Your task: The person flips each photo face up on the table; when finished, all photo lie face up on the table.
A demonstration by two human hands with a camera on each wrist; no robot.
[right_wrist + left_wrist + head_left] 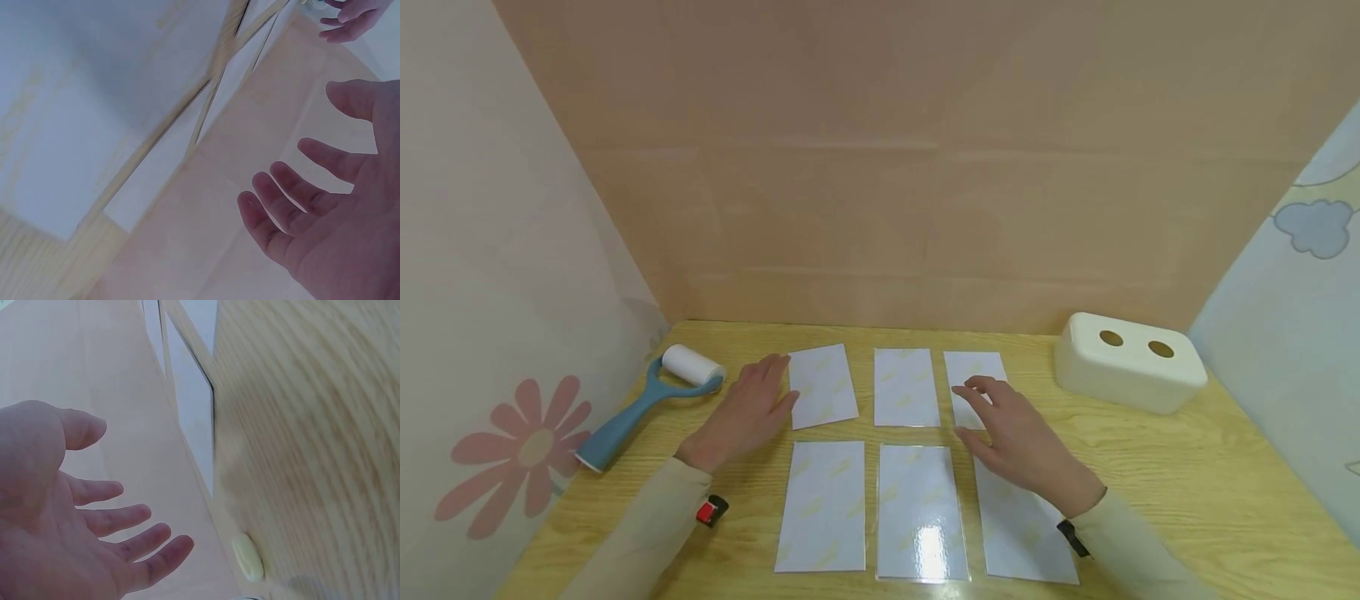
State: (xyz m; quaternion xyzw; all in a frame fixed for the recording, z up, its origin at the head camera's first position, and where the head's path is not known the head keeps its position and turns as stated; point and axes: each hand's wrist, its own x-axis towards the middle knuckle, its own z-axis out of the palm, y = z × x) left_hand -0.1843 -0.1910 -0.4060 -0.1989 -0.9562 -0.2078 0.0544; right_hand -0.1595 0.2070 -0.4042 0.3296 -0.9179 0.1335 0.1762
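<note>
Several white rectangular cards with faint yellow marks lie flat in two rows on the wooden table. My left hand (747,412) is beside the upper left card (823,387), its fingers loosely extended; in the left wrist view that hand (94,519) holds nothing. My right hand (1018,433) is above the right-hand cards, partly covering the upper right card (976,365) and the lower right card (1022,529). The right wrist view shows its palm (337,219) bare and its fingers spread. Between the hands lie the upper middle card (906,387) and the glossy lower middle card (919,508). Further left is the lower left card (823,504).
A lint roller (625,425) with a blue handle and white roll lies at the left. At the back right stands a cream box (1127,371) with two round holes. A small pale oval thing (249,556), kind unclear, shows in the left wrist view. Brown covering (925,208) backs the table.
</note>
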